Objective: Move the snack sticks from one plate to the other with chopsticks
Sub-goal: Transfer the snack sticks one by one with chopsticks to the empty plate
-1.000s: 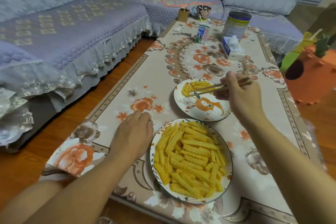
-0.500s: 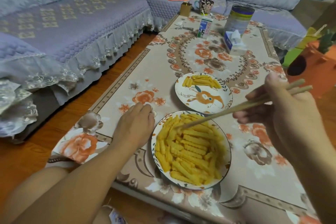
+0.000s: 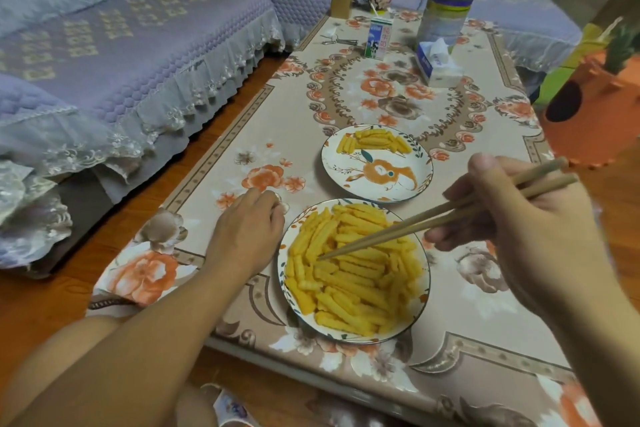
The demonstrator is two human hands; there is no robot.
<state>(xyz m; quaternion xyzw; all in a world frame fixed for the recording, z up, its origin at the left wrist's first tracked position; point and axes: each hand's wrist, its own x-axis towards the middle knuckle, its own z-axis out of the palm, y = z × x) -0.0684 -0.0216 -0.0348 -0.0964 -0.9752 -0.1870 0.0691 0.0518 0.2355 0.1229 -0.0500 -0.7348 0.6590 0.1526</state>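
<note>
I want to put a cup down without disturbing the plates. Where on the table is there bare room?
Free: the cloth between the far plate and the milk carton, and the near right corner beyond the full plate. Crowded: the far end around the tissue box and tin, and beside the left hand.

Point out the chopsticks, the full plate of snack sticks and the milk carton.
chopsticks (image 3: 408,230): head view, mid-shaft above the near plate.
full plate (image 3: 423,302): head view, bare right rim.
milk carton (image 3: 379,39): head view, front face.
</note>
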